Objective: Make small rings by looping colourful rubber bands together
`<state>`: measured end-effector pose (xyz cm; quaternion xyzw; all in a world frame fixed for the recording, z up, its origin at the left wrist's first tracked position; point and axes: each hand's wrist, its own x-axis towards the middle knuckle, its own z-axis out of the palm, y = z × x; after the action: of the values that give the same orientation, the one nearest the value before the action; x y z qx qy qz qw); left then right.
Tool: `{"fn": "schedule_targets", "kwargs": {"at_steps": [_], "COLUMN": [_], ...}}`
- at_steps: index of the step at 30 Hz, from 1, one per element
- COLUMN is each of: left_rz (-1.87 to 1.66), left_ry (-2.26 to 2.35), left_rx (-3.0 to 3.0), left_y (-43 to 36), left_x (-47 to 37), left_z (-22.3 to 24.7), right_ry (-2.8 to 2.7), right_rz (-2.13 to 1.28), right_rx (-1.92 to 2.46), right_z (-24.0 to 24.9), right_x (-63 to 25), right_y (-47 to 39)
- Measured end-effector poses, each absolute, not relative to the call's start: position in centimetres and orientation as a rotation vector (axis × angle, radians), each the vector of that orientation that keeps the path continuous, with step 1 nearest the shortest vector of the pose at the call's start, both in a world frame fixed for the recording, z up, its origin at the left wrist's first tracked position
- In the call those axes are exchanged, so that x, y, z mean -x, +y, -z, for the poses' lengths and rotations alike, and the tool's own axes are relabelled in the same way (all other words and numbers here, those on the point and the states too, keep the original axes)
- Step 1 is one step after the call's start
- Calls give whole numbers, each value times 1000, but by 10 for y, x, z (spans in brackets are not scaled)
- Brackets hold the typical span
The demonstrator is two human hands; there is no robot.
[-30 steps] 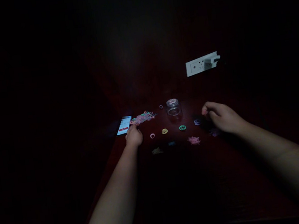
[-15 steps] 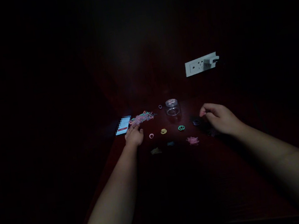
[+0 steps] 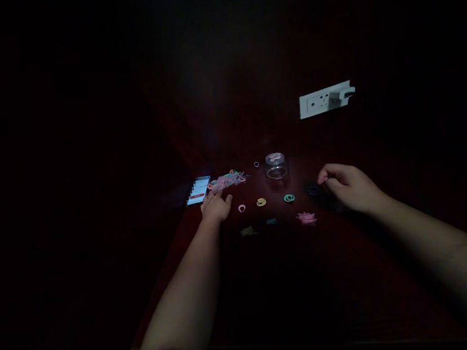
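Observation:
My left hand (image 3: 217,206) lies on the table with its fingers stretched out, at the near edge of a mixed pile of coloured elastic bands (image 3: 228,181). My right hand (image 3: 350,184) is closed, thumb and forefinger pinched together; what they hold, if anything, is too dark to make out. Just left of those fingertips lies a dark band cluster (image 3: 312,189) in shadow. Between the hands are a pink band (image 3: 241,208), yellow bands (image 3: 261,201) and green bands (image 3: 289,197). Closer to me are a pink bundle (image 3: 307,218), a small blue bundle (image 3: 271,221) and a dull yellowish bundle (image 3: 249,231).
A clear lidded jar (image 3: 275,167) stands behind the bands, with a single pale ring (image 3: 256,165) to its left. A lit phone (image 3: 198,191) lies beyond my left hand. On the back wall is a socket plate (image 3: 326,99) with a plug in it. The room is very dark.
The view has shifted slightly, moving the scene a little to the right. My right hand has come slightly nearer the dark bands, which are now more shadowed. My left hand stays by the pile.

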<state>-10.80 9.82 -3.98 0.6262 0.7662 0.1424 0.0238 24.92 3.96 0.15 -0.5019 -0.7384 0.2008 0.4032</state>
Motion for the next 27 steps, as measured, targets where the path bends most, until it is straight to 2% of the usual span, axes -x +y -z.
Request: {"fn": "schedule_targets", "kwargs": {"at_steps": [10,27], "left_rz": [-609,-602], "left_ry": [2375,2343], "left_rx": [-1921,-1949], "left_y": [97,95], "left_x": [113,109], "left_z": [40,37], "right_ry": [-1807,-1839], "right_rz": [-537,-581], "right_rx": [1295,1281], "right_z": [1,0], "right_x": [-252,-248], "right_y": [40,36]}}
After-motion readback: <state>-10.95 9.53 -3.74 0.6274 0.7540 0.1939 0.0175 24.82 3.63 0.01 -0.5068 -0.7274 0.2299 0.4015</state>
